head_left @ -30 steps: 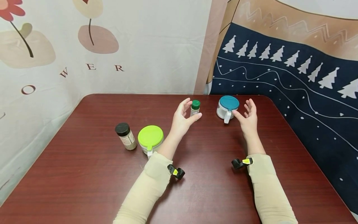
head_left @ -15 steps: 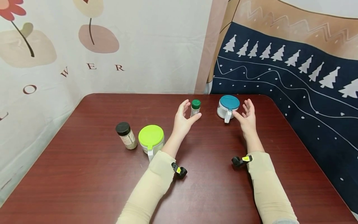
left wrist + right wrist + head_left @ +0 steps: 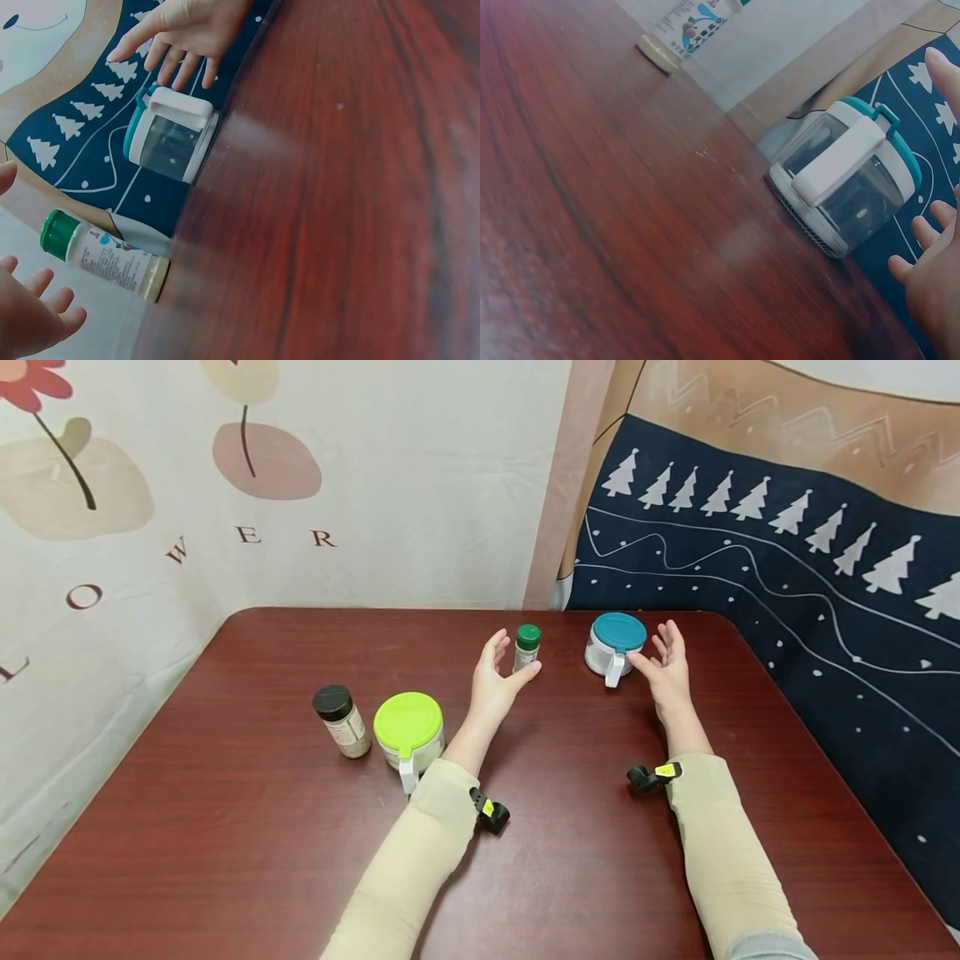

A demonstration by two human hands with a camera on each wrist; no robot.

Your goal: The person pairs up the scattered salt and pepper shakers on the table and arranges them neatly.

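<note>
My left hand (image 3: pixel 495 687) is raised beside a small green-capped seasoning bottle (image 3: pixel 527 647), its thumb and fingers spread apart around the near side. In the left wrist view the labelled bottle (image 3: pixel 109 259) stands upright on the table, with a gap between it and the fingers (image 3: pixel 58 302). My right hand (image 3: pixel 667 672) is held, fingers parted, at the right of a clear seasoning jar (image 3: pixel 617 643) with a blue lid and white handle. The right wrist view shows that jar (image 3: pixel 847 176) standing on the table, apart from the fingers (image 3: pixel 922 232). Neither hand holds anything.
Nearer on the left stand a black-capped spice bottle (image 3: pixel 342 722) and a jar with a lime-green lid (image 3: pixel 408 731), whose handle lies close to the left sleeve (image 3: pixel 427 835). The brown table (image 3: pixel 225 827) ends at the back against hanging patterned cloths (image 3: pixel 420 485).
Both hands keep nearly the same pose by the bottle and the blue-lidded jar. The left forearm has shifted slightly right, and the view has tilted a little.
</note>
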